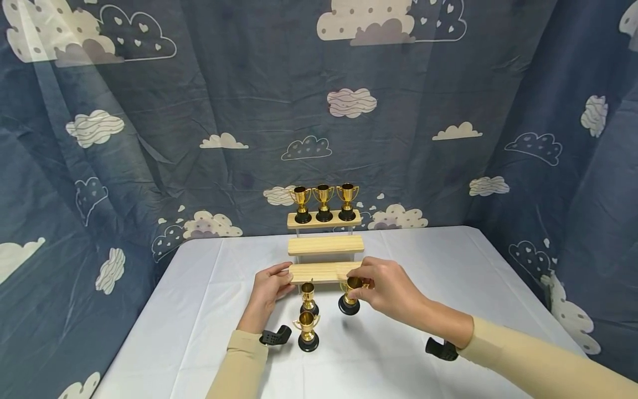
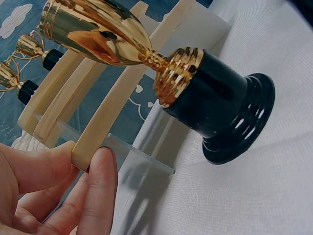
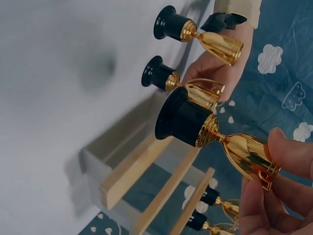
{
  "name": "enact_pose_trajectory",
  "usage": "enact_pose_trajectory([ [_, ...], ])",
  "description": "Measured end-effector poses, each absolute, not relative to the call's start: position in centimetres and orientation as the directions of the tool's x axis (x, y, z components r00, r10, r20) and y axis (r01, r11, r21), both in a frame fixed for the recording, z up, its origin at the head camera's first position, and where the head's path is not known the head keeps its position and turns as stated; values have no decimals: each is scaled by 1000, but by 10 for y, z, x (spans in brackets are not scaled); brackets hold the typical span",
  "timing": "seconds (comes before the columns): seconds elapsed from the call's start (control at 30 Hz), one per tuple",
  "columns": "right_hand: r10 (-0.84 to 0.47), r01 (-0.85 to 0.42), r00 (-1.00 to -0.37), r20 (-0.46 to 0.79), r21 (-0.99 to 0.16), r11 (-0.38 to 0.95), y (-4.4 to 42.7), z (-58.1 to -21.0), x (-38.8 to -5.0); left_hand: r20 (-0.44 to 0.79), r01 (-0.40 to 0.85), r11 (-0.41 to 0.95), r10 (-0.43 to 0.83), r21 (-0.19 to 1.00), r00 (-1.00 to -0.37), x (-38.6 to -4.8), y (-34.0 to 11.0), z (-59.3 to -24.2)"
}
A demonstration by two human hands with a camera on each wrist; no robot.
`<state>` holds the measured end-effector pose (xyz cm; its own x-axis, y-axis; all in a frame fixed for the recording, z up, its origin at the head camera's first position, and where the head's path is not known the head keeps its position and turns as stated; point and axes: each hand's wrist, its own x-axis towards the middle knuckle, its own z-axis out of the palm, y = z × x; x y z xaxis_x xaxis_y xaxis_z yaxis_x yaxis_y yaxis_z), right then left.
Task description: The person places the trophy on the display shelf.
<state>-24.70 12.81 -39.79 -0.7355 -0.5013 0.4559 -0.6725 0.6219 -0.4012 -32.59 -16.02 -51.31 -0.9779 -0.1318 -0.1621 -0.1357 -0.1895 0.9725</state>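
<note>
My left hand (image 1: pixel 266 289) pinches the left end of the lowest wooden step (image 1: pixel 319 272) of a three-step display stand, thumb on top and fingers beneath in the left wrist view. With thumb and fingers, my right hand (image 1: pixel 391 285) grips a small gold trophy cup (image 3: pixel 186 117) by its cup end. Its black base (image 1: pixel 349 306) hangs in front of the stand's right side. Two more trophy cups stand on the table by my left hand: a nearer one (image 1: pixel 308 336) and a farther one (image 1: pixel 308 297) close to the lowest step.
Three gold trophy cups (image 1: pixel 324 200) line the top step (image 1: pixel 319 224). The middle step (image 1: pixel 326 245) lies bare below them. A white cloth covers the table (image 1: pixel 239 260), and a dark blue cloud-print curtain (image 1: pixel 249 183) hangs behind and at both sides.
</note>
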Motion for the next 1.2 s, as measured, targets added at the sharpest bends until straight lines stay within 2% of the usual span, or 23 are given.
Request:
enact_pose_trajectory([
  [0.4,-482,-656,-748,456,-405,637,124,-391,-262,-156,-130,-194,-127,972,-980,-327,-160,-514],
  [0.63,-486,-678,-727,486,-391,623,120,-386,-272,-169,-141,-193,-134,971,-977,-327,-160,-514],
  [1.2,-482,-677,-724,494,-370,636,112,-379,-296,-169,-140,-209,-129,968,-977,-328,-161,-515],
])
